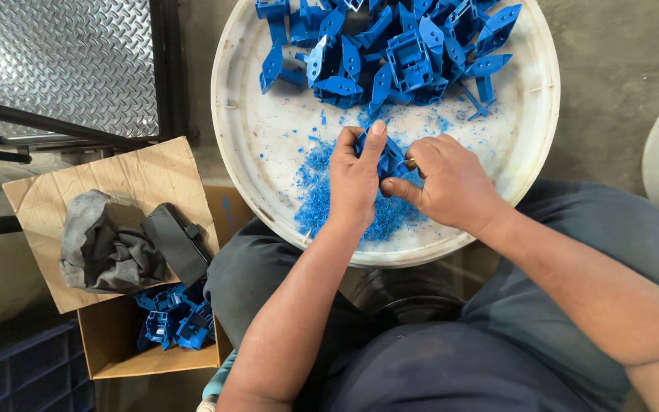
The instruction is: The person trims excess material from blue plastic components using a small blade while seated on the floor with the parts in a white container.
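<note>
Nearest the camera, at six o'clock, two forearms rise from the person's lap toward a round white tray [247, 152] resting over the knees. At the centre, the left hand [356, 179] curls closed around one small blue plastic part [390, 156], thumb up along its side; the right hand [448, 183] meets it from three o'clock, fingers pinched shut on the same part, and whatever else it may grip is hidden. Beneath both hands lies one heap of blue shavings [314, 198]. At eight o'clock sits one open cardboard box [116, 355] holding several more blue parts, too jumbled to count, with one grey cloth bundle [104, 244] on its flap. Farthest, at twelve o'clock, one pile of blue parts [390, 53], well over a dozen, crowds the tray's far rim.
</note>
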